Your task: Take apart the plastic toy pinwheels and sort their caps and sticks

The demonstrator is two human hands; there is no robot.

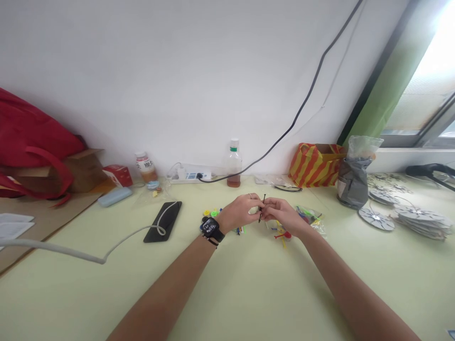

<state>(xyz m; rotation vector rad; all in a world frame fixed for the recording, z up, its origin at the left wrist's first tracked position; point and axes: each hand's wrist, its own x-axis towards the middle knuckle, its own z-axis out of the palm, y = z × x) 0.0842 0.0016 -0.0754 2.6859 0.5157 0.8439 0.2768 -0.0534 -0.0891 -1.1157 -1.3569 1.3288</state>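
Observation:
Over the table, my left hand [239, 210] and my right hand [283, 216] meet with their fingertips pinched on a small thin black stick-like piece [264, 197]. One end of it pokes up above the fingers and another shows below; the middle is hidden, so its kind is unclear. Small yellow and green plastic pieces [213, 213] lie beyond my left wrist, partly covered by it. Beneath my right hand are a red piece [287, 235] and thin yellow pieces. A clear bag with coloured pieces [311, 216] lies just right of that hand.
A black phone [163, 222] with a white cable lies left. Along the wall stand a bottle [233, 166], a power strip [192, 174] and a striped bag [313, 166]. A grey bag [352, 182] and stacked discs [421, 218] are right. A black cord hangs down the wall.

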